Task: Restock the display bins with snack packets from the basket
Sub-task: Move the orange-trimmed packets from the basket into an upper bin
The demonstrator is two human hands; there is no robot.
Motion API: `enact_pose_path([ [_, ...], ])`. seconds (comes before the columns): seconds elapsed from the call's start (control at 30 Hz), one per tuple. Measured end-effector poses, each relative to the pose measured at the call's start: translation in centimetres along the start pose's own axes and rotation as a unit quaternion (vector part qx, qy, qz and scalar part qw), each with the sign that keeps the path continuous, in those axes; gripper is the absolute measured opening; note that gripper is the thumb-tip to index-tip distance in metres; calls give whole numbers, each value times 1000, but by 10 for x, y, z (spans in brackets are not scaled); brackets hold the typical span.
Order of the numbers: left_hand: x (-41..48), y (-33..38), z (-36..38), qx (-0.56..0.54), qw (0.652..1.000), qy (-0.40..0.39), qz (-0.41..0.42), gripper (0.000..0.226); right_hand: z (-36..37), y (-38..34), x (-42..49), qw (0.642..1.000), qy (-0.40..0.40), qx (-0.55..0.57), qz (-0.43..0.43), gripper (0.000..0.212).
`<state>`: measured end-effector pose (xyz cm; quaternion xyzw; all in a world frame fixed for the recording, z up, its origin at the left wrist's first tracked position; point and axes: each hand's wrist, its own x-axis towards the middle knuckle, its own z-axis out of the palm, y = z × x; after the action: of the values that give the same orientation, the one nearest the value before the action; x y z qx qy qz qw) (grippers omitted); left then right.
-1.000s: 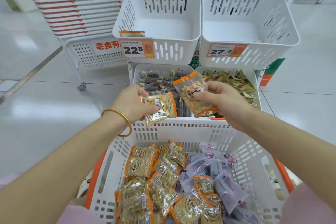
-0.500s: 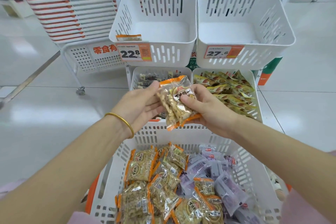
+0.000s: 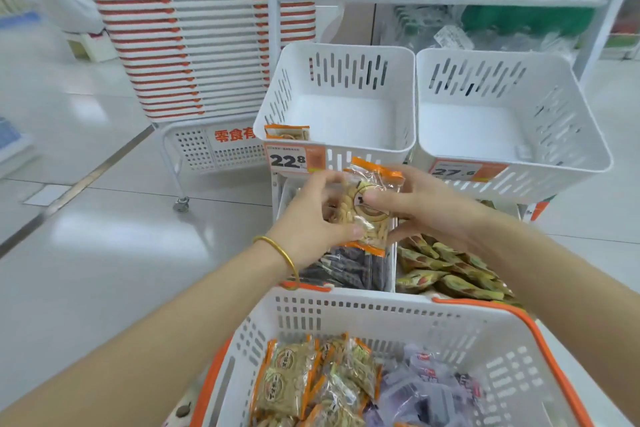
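Both hands hold orange-edged clear snack packets [image 3: 369, 208] together in front of the upper left display bin [image 3: 341, 152]. My left hand [image 3: 311, 218] grips them from the left, my right hand [image 3: 415, 204] pinches them from the right. That white bin, tagged 22.8, holds one same-kind packet [image 3: 286, 132] at its near left corner. The upper right bin [image 3: 512, 163] beside it shows a bare floor. Below me the white basket [image 3: 391, 308] with orange handles holds several orange packets [image 3: 304, 381] and purple-grey packets [image 3: 429, 388].
Under the upper bins, a lower left bin holds dark packets [image 3: 346, 267] and a lower right bin holds green-yellow packets [image 3: 450, 270]. A tall stack of white and red baskets on a wheeled cart [image 3: 194, 45] stands at the left. Shiny floor lies left.
The two packets, held apart one second ago, are now brought together between both hands and lifted toward the upper left bin. The view has tilted upward.
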<state>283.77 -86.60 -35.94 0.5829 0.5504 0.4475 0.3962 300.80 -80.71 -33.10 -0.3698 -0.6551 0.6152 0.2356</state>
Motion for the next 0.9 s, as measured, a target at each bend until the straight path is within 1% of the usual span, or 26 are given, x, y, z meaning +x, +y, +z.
enact_pose_path([
  [0.03, 10, 2, -8, 9, 1000, 12, 6, 64, -4, -11, 12, 1000, -15, -23, 7, 51],
  [0.07, 21, 3, -16, 14, 999, 28, 14, 65, -6, -21, 25, 999, -20, -48, 9, 47],
  [0.1, 32, 5, -25, 19, 998, 47, 25, 66, -9, -31, 39, 997, -14, -73, 5, 39],
  [0.17, 53, 1, -41, 45, 992, 105, 54, 63, -12, -52, 69, 993, 25, -110, -31, 24],
  [0.2, 64, -4, -50, 90, 982, 152, 71, 61, -13, -60, 87, 989, 58, -119, -59, 21],
  [0.23, 74, -11, -58, 166, 960, 209, 85, 61, -15, -68, 106, 984, 98, -118, -88, 21],
  [0.27, 83, -20, -67, 249, 930, 253, 90, 63, -16, -72, 127, 977, 138, -116, -114, 23],
  [0.3, 90, -29, -76, 313, 905, 275, 83, 66, -16, -74, 148, 969, 171, -117, -136, 24],
  [0.33, 96, -41, -83, 351, 893, 273, 67, 71, -16, -72, 171, 960, 197, -130, -149, 26],
  [0.37, 100, -50, -87, 367, 892, 259, 48, 76, -15, -67, 193, 951, 215, -164, -150, 29],
  [0.43, 105, -65, -90, 359, 904, 231, 26, 83, -8, -52, 228, 929, 233, -260, -124, 30],
  [0.5, 107, -73, -87, 336, 915, 220, 36, 86, 3, -35, 252, 919, 223, -309, -99, 33],
  [0.53, 109, -75, -87, 324, 918, 222, 49, 87, 9, -27, 260, 921, 204, -320, -92, 33],
  [0.6, 110, -79, -87, 303, 921, 234, 68, 88, 19, -20, 268, 926, 141, -341, -83, 33],
  [0.63, 110, -80, -87, 298, 921, 239, 74, 89, 20, -20, 269, 934, 106, -332, -74, 35],
  [0.7, 109, -81, -87, 293, 921, 242, 83, 89, 16, -25, 265, 964, 57, -260, -21, 44],
  [0.73, 108, -81, -87, 291, 922, 242, 85, 89, 12, -27, 262, 974, 50, -221, 8, 49],
  [0.8, 106, -80, -87, 287, 923, 243, 85, 89, 5, -28, 258, 979, 63, -186, 47, 52],
  [0.87, 104, -80, -86, 282, 924, 243, 86, 89, 5, -27, 257, 980, 72, -178, 54, 46],
  [0.9, 103, -80, -86, 279, 925, 242, 89, 89, 8, -27, 257, 980, 73, -178, 48, 39],
])
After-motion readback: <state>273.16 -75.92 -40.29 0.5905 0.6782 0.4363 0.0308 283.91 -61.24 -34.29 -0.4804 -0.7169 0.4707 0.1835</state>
